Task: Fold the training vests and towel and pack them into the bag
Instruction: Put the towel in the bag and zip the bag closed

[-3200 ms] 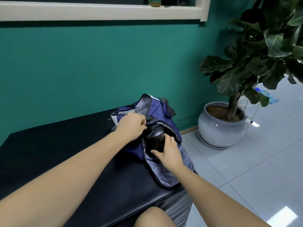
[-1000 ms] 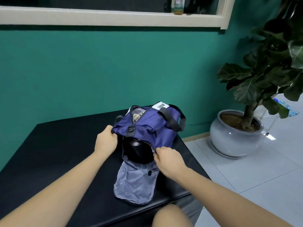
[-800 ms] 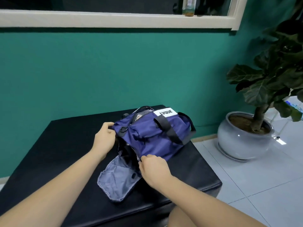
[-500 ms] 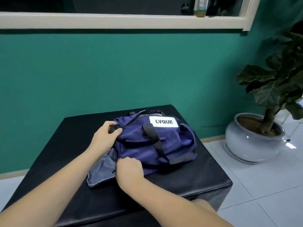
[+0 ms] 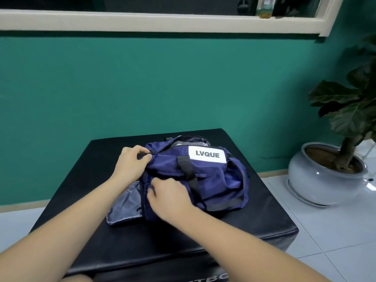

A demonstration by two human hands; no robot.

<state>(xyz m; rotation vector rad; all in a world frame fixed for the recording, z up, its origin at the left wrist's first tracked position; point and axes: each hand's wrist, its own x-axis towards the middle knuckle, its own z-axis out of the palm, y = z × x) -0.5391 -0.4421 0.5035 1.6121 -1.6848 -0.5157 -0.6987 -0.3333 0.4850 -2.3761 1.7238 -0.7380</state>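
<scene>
A navy blue bag [image 5: 213,180] with a white LVQUE label and black straps lies on its side on a black padded bench [image 5: 254,224]. Its grey-lined end flap [image 5: 124,208] hangs open to the left. My left hand [image 5: 132,165] grips the bag's upper left corner near a black buckle. My right hand [image 5: 168,198] pinches the bag's left edge by the flap opening. A patterned grey fabric [image 5: 187,143] shows in the top opening. No vests or towel lie outside the bag.
A green wall rises behind the bench, with a cream window sill [image 5: 162,23] above. A large potted plant in a pale glazed pot [image 5: 323,180] stands on the tiled floor at the right.
The bag has been turned so its labelled side faces me and lies flatter. The dark inside seen earlier is now covered. My right hand moved left onto the bag's edge; the view shifted left.
</scene>
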